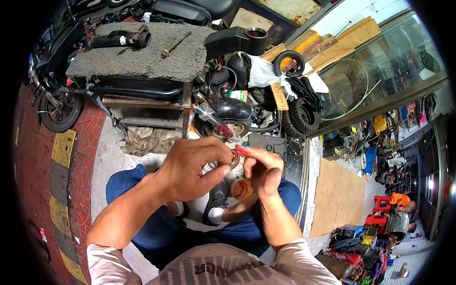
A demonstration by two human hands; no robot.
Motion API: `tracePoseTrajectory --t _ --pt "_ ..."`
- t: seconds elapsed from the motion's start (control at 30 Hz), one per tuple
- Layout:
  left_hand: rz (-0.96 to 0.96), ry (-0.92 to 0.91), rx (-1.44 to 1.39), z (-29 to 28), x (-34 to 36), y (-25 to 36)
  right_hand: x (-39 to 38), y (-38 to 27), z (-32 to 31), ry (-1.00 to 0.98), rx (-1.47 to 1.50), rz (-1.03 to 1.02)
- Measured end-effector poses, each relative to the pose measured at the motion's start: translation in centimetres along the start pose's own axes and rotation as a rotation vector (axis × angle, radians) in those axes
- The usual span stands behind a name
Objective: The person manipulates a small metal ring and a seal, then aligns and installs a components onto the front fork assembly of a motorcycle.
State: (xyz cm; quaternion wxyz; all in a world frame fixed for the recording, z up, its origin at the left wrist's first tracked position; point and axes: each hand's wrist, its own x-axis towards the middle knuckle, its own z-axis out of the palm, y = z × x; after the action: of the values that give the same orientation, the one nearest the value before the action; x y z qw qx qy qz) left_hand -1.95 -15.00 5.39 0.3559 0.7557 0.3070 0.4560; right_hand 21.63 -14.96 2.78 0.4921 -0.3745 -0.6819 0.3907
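My left hand [190, 168] is closed on a small metal ring [234, 160] between thumb and fingers, above my crossed legs. My right hand [263, 173] is just beside it, index fingertip at the ring with red grease [240, 150] on it; the other fingers are curled and what they hold, if anything, is hidden. Below, an open jar [241, 189] with orange-red paste sits near my shoes. Beyond my hands a silver and red cylindrical part [213, 121] leans among black scooter parts.
A mat-topped bench [185, 61] bears metal parts and a bolt. Tires [299, 118] and boards [346, 38] lie ahead right. Cardboard [335, 199] lies right of me; further right, people [399, 218] sit near red stools among tools. A motorbike [57, 95] stands left.
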Motion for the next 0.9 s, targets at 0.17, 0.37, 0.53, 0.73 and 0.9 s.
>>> tracePoseTrajectory --t 0.17,0.37,0.53,0.73,0.9 --pt "0.009 0.004 0.017 0.0 0.2 0.1 -0.5 -1.3 -0.6 0.036 -0.004 -0.024" --pt "0.069 -0.059 0.056 0.1 0.2 0.3 2.0 -0.4 -0.8 -0.093 0.716 0.444" --pt "0.124 -0.048 0.071 0.1 0.2 0.0 2.3 0.3 -1.1 -0.193 0.777 0.470" --pt "0.128 -0.048 0.065 0.1 0.2 0.0 1.6 0.4 -0.8 -0.102 0.725 0.434" --pt "0.106 -0.046 0.042 0.1 0.2 0.0 1.2 0.2 -0.9 -0.095 0.555 0.274"
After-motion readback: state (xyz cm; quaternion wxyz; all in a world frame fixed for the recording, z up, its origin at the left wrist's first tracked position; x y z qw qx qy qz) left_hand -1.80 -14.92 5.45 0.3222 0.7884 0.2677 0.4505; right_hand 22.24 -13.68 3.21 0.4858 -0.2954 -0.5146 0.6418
